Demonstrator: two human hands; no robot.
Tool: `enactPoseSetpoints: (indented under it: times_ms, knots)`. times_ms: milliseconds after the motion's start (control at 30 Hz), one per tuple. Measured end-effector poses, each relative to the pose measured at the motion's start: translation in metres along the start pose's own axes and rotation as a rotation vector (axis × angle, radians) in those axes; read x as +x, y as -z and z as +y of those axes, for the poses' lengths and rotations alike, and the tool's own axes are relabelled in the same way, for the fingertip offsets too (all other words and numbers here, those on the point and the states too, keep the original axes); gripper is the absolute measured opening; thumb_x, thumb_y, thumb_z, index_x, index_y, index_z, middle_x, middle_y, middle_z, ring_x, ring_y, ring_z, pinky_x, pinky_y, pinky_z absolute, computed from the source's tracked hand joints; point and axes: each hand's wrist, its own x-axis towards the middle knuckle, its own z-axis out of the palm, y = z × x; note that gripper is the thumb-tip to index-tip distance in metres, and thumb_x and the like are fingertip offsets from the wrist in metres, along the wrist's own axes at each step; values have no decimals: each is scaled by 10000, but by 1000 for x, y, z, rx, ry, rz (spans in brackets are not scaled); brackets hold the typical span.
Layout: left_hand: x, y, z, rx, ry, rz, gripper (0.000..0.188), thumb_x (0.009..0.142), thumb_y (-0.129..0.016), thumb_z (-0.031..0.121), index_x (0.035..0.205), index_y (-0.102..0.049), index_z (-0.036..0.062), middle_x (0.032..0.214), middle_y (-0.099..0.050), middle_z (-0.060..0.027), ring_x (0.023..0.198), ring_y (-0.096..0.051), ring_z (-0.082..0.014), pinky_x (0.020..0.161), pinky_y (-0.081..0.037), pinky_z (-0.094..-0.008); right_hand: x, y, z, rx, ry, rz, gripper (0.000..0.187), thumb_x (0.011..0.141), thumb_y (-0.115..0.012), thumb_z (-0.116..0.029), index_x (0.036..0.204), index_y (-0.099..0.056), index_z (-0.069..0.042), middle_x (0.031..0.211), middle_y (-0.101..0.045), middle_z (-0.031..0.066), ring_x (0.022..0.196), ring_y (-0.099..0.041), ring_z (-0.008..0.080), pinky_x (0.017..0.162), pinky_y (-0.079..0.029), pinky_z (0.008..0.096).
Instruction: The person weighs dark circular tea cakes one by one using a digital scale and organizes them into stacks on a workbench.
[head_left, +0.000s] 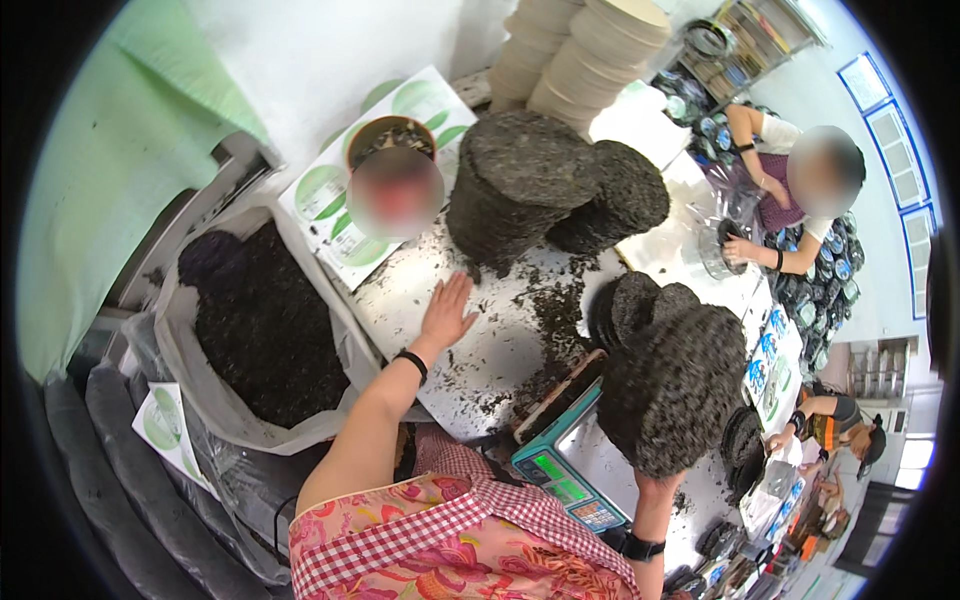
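Observation:
My left hand [448, 312] lies flat with its fingers stretched out on the shiny metal tabletop [405, 300], among dark crumbs. My right hand [660, 486] grips the lower edge of a round, dark dried seaweed cake [672, 390], tilted up above a teal digital scale [570, 475]; the fingers are hidden behind the cake. Beyond my left hand stands a tall stack of round seaweed cakes [515, 185]. Another stack [615, 195] leans against its right side. Smaller dark cakes [635, 305] lie behind the one I hold.
To the left is a white-lined sack [180, 350] of loose dark flakes. A round tub [392, 140] sits on printed card at the back, near stacked pale discs [600, 60]. Co-workers [785, 200] handle clear bags at the right, beside piled packages [835, 265].

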Motion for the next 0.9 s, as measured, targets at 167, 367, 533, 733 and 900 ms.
enactPoseSetpoints:
  times_ms: [167, 367, 533, 733, 900]
  knots:
    - [46, -27, 43, -38, 221, 172, 589, 862, -545, 289, 1338, -331, 16, 1403, -288, -188, 1340, -203, -320, 1091, -158, -471, -34, 15, -39, -16, 162, 68, 530, 902, -427, -407, 1326, -418, -88, 1371, -403, 124, 1265, -358, 332, 1065, -252, 511]
    - [65, -56, 118, -297, -327, -102, 610, 859, -559, 377, 1370, -334, 130, 1437, -241, -157, 1355, -173, -310, 1106, -129, -457, -57, 50, -53, 59, 286, 250, 527, 914, -408, -398, 1340, -392, -89, 1381, -387, 120, 1269, -349, 329, 1070, -243, 504]
    - [124, -83, 161, -233, -638, -279, 438, 846, -550, 436, 1198, -539, 175, 1392, -336, -143, 1351, -191, -295, 1107, -122, -479, -70, 79, -59, 118, 357, 333, 525, 924, -392, -390, 1353, -371, -89, 1390, -374, 117, 1272, -342, 326, 1075, -235, 498]
    - [48, -68, 150, -284, -919, -486, 411, 829, -568, 373, 1153, -560, 119, 1382, -358, -110, 1344, -223, -286, 1107, -136, -484, -114, 123, -45, 207, 408, 410, 522, 935, -372, -380, 1367, -345, -89, 1401, -358, 114, 1276, -333, 323, 1080, -226, 491]
    - [-32, -47, 123, -314, -873, -472, 413, 817, -595, 332, 1158, -548, 103, 1391, -340, -132, 1348, -206, -314, 1102, -146, -493, -130, 135, -28, 303, 360, 477, 516, 898, -457, -371, 1324, -419, -83, 1375, -401, 108, 1271, -347, 330, 1053, -262, 514]
